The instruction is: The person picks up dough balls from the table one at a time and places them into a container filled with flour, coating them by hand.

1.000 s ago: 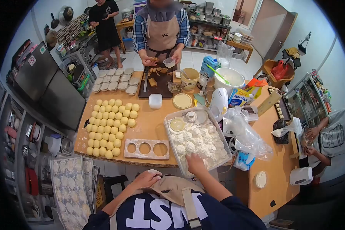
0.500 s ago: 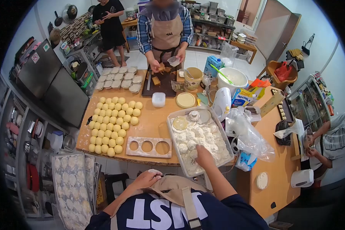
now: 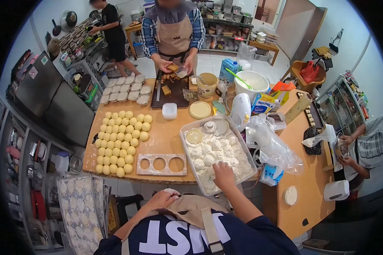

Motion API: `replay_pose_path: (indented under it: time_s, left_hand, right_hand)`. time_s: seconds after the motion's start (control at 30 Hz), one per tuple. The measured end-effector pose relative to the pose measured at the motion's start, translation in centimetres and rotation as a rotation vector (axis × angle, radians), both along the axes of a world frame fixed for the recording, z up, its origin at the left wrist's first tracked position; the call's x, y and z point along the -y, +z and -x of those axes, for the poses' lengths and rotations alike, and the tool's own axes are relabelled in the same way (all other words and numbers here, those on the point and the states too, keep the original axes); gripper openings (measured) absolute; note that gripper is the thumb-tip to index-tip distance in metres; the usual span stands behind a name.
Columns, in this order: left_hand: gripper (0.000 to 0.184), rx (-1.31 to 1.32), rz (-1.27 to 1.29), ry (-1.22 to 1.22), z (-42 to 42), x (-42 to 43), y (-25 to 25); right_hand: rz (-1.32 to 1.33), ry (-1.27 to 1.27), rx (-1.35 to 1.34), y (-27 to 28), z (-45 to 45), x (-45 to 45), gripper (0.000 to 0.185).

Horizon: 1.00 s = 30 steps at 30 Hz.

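Right grip [image 3: 224,175]: palm down, fingers dipped into the flour [image 3: 210,173] in the near half of the tray. Knuckles cover the tips, so can't tell how wide it is or whether it's on anything. Left grip [image 3: 164,198] lies against the apron [image 3: 195,199], fingertips dusted white; nothing seen in it, spread unclear.

Key relation: nearest floured ball [image 3: 209,160] sits just ahead and left of the right fingertips. The rest lie in loose rows going away from the person. Tray [image 3: 247,152] has its long axis running away, far end leaning left. Right hand is clearly nearer; left is outside the tray, left of its near corner.

Further out: round lid [image 3: 194,136] on the flour, far left of the tray. Three-hole board [image 3: 161,172] just left of the tray, long axis crosswise. Plain yellow balls [image 3: 121,162] in a block left of that, all on the counter [image 3: 157,136]. Across from it, a co-worker holds a brown block [image 3: 172,67] and a clear cup [image 3: 181,72].

Versus 1 s ago: right grip is deeper in, farther from the near rim. Left grip same spot. Co-worker's cup now closer to the block.
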<state>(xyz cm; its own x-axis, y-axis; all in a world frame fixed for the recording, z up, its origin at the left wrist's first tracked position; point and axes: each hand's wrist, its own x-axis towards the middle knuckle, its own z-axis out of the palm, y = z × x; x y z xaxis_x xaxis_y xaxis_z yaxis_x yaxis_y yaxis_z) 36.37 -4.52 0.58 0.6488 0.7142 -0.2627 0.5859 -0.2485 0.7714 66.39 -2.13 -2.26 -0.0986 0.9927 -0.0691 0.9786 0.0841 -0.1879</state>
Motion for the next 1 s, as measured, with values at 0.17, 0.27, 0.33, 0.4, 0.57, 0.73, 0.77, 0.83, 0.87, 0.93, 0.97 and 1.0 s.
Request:
replay_pose_path:
  time_s: [0.17, 0.27, 0.33, 0.4, 0.57, 0.73, 0.77, 0.83, 0.87, 0.93, 0.97, 1.0]
  left_hand:
    - [0.029, 0.026, -0.008, -0.011, -0.2, -0.2, -0.6]
    - [0.030, 0.007, -0.011, -0.019, -0.2, -0.3, -0.3]
    - [0.030, 0.014, -0.007, -0.024, -0.3, -0.4, -0.2]
    - [0.030, 0.041, -0.007, -0.007, -0.4, -0.4, 0.0]
    - [0.029, 0.052, 0.015, 0.013, -0.1, -0.4, -0.6]
    - [0.029, 0.093, -0.040, -0.020, -0.9, -0.9, 0.1]
    - [0.029, 0.091, -0.036, -0.035, -1.1, -1.0, -0.2]
    - [0.028, 0.090, -0.042, -0.057, -1.4, -1.3, -0.7]
    - [0.028, 0.089, -0.052, -0.064, -1.5, -1.4, -0.8]
    - [0.028, 0.090, -0.056, -0.067, -1.6, -1.3, -0.8]
    - [0.029, 0.092, -0.054, -0.065, -1.6, -1.2, -0.8]
    - [0.029, 0.096, -0.055, -0.065, -1.7, -1.2, -0.7]
  right_hand:
    - [0.152, 0.289, -0.014, -3.4, -0.7, 1.2, 0.021]
    - [0.187, 0.183, 0.029, -3.5, -1.5, 0.9, 0.017]
    - [0.249, 0.167, 0.073, -3.1, -2.3, 0.5, 0.018]
    - [0.235, 0.124, -0.029, -1.9, -3.2, 0.2, 0.019]
    - [0.141, -0.050, -0.284, 1.7, -4.9, 0.3, 0.027]
    - [0.071, 0.128, -0.077, -1.2, -2.1, -0.1, 0.041]
    - [0.047, 0.189, -0.031, -1.5, -1.1, -0.1, 0.043]
    - [0.016, 0.222, 0.010, -3.3, -0.3, -0.2, 0.041]
    - [0.002, 0.240, 0.030, -4.2, -0.1, -0.5, 0.040]
    - [0.056, 0.272, 0.044, -4.5, 0.4, -0.4, 0.036]
    - [0.085, 0.285, 0.049, -4.7, 0.6, -0.3, 0.034]
    - [0.133, 0.314, 0.029, -4.4, 0.7, -0.3, 0.034]
